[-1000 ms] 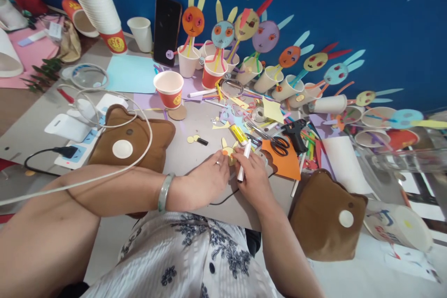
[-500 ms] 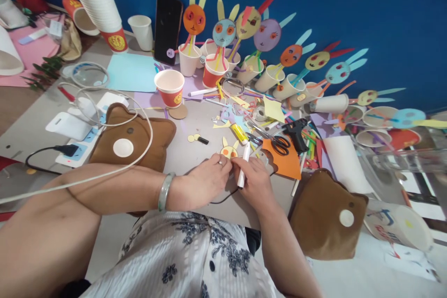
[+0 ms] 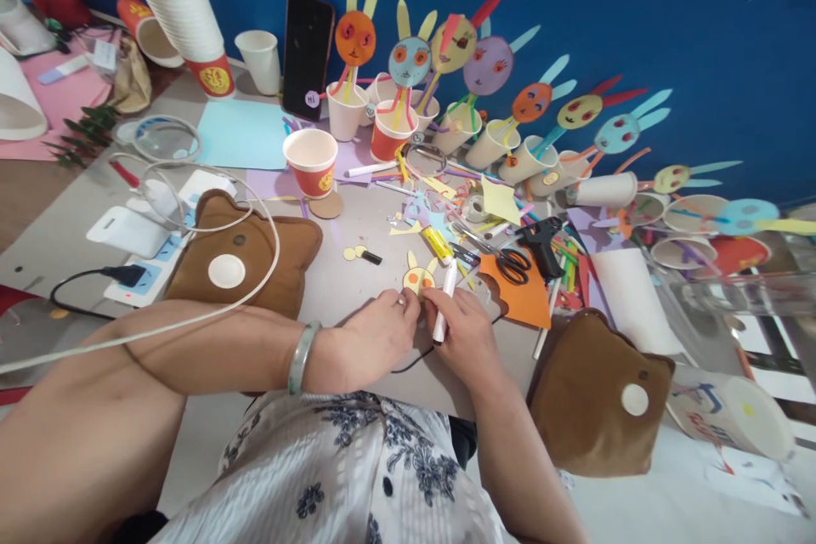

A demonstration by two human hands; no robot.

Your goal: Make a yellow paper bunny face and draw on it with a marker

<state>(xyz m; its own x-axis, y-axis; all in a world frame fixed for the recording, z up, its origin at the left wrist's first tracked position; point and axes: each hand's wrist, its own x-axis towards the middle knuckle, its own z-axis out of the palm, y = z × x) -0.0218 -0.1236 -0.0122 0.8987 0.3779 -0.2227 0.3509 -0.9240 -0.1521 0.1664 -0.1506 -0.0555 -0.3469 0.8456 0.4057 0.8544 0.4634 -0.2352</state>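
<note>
A small yellow paper rabbit face with orange eyes lies on the table at the centre. My left hand, below a jade bangle, has its fingers pressed together on the face's lower left edge. In my right hand is a white marker, uncapped, with its dark end pointing down toward my palm. The right fingertips touch the face's lower right edge. A black cap lies beside small yellow discs. A yellow glue stick lies just behind the face.
Paper rabbits in cups line the blue wall. Black scissors and a glue gun lie at the right, near a brown cushion. Another cushion, cables and a power strip are at the left.
The fingers of my left hand have shifted slightly on the yellow face, and the ring finger is more tucked. My right hand still holds the marker in nearly the same place.
</note>
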